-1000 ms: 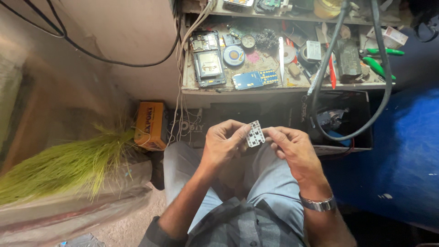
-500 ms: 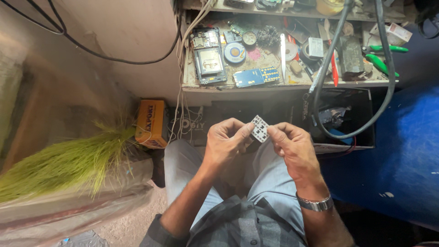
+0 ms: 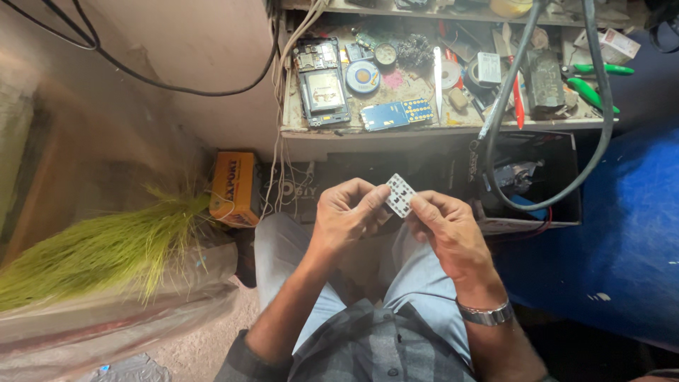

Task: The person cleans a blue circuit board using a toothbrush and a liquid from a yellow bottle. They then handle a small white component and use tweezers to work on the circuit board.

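Change: little has shifted; my hands stay raised over my lap.
Left hand (image 3: 346, 216): fingers pinched on the small white keypad piece (image 3: 399, 195).
Right hand (image 3: 445, 230): gripping its other edge.
Keypad piece: tilted, between both hands, below the cluttered workbench (image 3: 424, 127).

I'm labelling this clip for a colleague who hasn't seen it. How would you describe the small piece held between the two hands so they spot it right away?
Start at the cluttered workbench along the top, then drop to the lap below it, where the left hand and right hand meet. Pinched between their fingertips is a small white keypad membrane, a tilted rectangle dotted with dark spots. It is the only white piece off the bench, unlike the blue circuit board lying up there.
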